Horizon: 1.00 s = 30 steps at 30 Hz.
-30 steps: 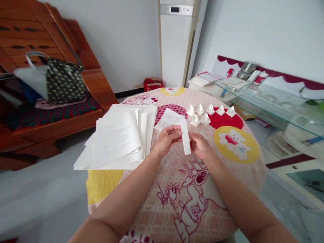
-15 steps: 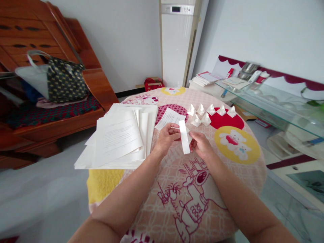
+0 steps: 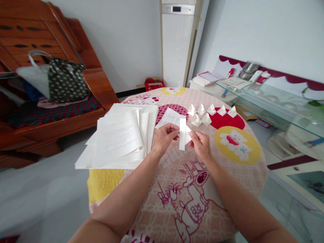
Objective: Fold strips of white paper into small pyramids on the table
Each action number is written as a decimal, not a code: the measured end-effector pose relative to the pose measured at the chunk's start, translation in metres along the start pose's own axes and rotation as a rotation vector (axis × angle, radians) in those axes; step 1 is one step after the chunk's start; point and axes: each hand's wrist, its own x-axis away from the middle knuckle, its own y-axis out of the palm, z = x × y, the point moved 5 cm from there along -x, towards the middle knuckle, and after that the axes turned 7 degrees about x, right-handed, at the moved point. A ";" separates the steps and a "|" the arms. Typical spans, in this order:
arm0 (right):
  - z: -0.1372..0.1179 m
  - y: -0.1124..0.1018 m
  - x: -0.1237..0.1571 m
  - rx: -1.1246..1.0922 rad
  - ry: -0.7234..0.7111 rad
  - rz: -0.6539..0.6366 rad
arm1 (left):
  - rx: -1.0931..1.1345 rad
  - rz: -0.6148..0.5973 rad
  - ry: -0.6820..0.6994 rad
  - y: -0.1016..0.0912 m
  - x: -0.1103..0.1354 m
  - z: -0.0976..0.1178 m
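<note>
Head view; left hand (image 3: 165,136): fingers pinched folded paper (image 3: 182,136) at left edge; right hand (image 3: 201,143): fingertips gripped its right corner; risk was skewing from uneven pull

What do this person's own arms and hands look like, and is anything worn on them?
Both the left hand and the right hand are ordinary human hands, without gloves. The left forearm and right forearm are bare, with no sleeves in view. No watch, bracelet or cable shows on them. Anything as small as a thin ring is hard to tell.
</note>
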 end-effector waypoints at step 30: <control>0.018 0.019 -0.001 -0.534 0.299 -0.201 | 0.442 -0.228 -0.296 0.016 0.007 -0.015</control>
